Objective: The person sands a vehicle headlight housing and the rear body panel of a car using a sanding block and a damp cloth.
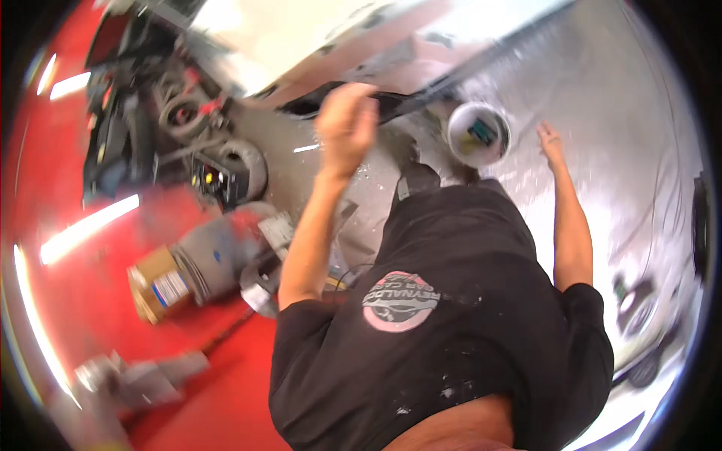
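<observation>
My left hand is raised in front of the lower edge of a white-and-pink panel, its bent fingers smeared by motion. My right hand, fingers apart and holding nothing, hangs right of a white bucket with a dark green item inside. The bucket is on the grey floor, near my feet.
At left are tires, a black case, blurred dark parts, a cardboard box and grey containers by red surfaces. Cables run along the right.
</observation>
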